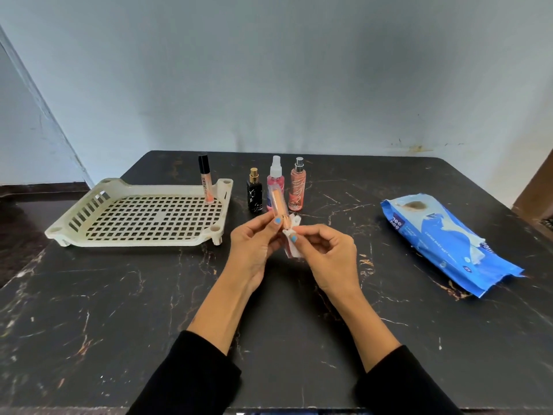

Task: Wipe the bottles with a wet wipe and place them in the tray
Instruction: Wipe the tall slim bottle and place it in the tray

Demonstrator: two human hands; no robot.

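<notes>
My left hand (254, 250) pinches a slim peach tube bottle (278, 205) above the table, its far end tilted away from me. A white wet wipe (291, 250) is pinched in my right hand (327, 256) against the tube's near end. Behind the hands three bottles stand in a row: a black one with a gold cap (254, 191), a pink spray bottle (275, 175) and an orange spray bottle (297, 187). The cream perforated tray (125, 235) sits at the left, with a lip gloss tube (205, 178) standing upright in its far right corner.
A blue pack of wet wipes (449, 241) lies on the right side of the black marble table (119, 324). A pale wall runs close behind the table's far edge.
</notes>
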